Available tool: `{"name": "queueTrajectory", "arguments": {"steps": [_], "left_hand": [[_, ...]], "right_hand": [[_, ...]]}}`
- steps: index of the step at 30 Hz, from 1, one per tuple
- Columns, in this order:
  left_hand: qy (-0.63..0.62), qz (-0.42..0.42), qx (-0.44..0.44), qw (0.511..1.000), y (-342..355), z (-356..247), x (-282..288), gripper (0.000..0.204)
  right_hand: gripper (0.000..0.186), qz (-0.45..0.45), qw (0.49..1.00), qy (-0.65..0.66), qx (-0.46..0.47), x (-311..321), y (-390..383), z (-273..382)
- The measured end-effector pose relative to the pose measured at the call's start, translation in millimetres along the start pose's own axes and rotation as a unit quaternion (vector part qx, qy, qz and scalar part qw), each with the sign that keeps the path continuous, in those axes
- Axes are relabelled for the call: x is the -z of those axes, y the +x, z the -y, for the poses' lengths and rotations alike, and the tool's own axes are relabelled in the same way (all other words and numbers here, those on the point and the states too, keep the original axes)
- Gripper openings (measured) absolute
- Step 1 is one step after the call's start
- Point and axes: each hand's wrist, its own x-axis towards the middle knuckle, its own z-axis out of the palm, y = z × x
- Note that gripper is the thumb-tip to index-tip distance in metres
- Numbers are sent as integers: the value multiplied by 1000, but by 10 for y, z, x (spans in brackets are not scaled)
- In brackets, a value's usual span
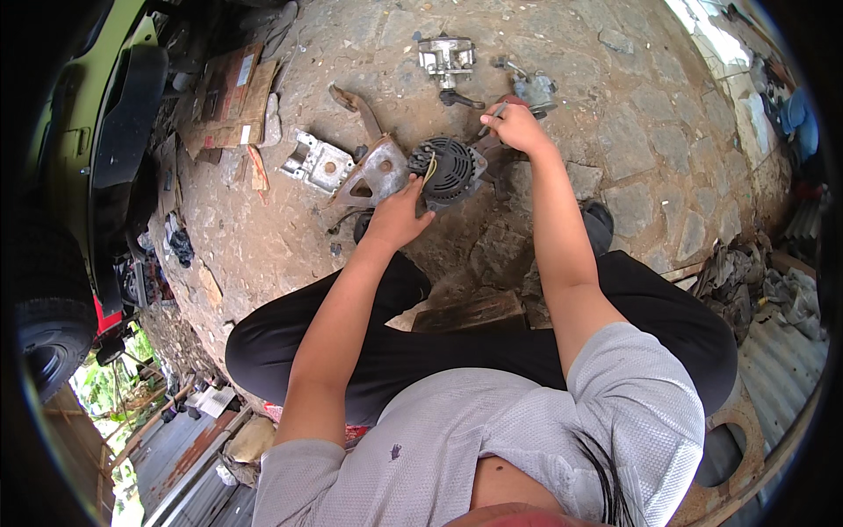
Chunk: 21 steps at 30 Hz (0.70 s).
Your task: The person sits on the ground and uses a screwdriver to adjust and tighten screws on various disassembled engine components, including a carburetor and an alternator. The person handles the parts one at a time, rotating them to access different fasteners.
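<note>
A round, dark alternator (pixel 450 169) with a slotted back and a yellowish wire lies on the ground in front of me. My left hand (pixel 402 218) reaches its near left side, fingers stretched and thumb apart, at the edge of a rusty metal bracket (pixel 379 174). Above the alternator's right side, my right hand (pixel 518 127) is closed on a slim greyish tool (pixel 486 128) that slants down toward the casing. What kind of tool it is cannot be made out. A reddish round item (pixel 512 100) shows just behind the right hand.
A silvery metal housing (pixel 318 164) lies left of the bracket. Farther off are another metal part (pixel 446 58) and a small grey metal assembly (pixel 534 90). Flattened cardboard (pixel 230 97) lies at left, near a green vehicle (pixel 66 132). A wooden block (pixel 470 313) sits between my legs.
</note>
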Motion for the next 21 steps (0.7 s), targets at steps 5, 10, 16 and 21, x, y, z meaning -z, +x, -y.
{"name": "queueTrajectory", "arguments": {"steps": [5, 10, 16, 21], "left_hand": [[-1, 3, 5, 1000, -1, -17, 22, 79], [-3, -4, 0, 1000, -1, -6, 10, 78], [-4, 2, 6, 1000, -10, -21, 22, 79], [3, 7, 8, 1000, -1, -30, 26, 79]], "right_hand": [[36, 32, 999, -4, 22, 114, -8, 8], [32, 31, 999, -19, 18, 133, -16, 5], [33, 48, 999, 12, -3, 180, -49, 10], [38, 69, 995, 73, 26, 166, -31, -74]]}}
